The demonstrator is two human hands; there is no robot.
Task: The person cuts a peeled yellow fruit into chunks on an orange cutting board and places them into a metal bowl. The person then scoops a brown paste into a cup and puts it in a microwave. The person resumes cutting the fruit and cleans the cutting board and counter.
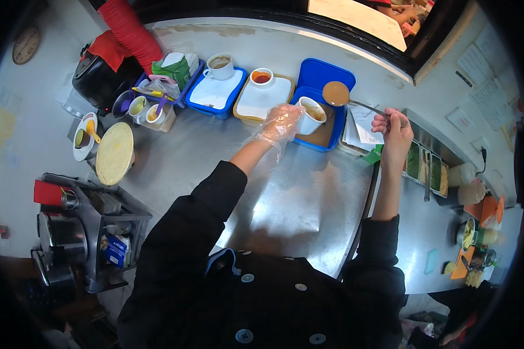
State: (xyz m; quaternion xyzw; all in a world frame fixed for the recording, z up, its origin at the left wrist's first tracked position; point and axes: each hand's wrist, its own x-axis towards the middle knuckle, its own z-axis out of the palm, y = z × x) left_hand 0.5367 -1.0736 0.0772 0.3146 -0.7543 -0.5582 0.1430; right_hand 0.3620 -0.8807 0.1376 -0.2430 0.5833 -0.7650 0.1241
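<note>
My left hand (284, 122), in a clear plastic glove, grips a white cup (310, 117) with brownish-yellow food inside. It is tilted over a blue plastic container (341, 131) of brown sauce (322, 133). In my bare right hand (393, 126) is the handle of a metal ladle (336, 94), whose bowl is full of brown sauce and hangs above the container, just right of the cup. The container's blue lid (325, 75) stands behind it. To the left, a small white cup of red sauce (261, 78) rests on a lidded tub (262, 98).
A white mug (219, 67) stands on a blue lidded tub (216, 92). Papers (362, 126) lie right of the sauce. A large pale round item (115, 153) and a black cooker (105, 78) are at left. Metal food trays (425, 168) line the right counter. Another person's hands (408, 17) show beyond the window.
</note>
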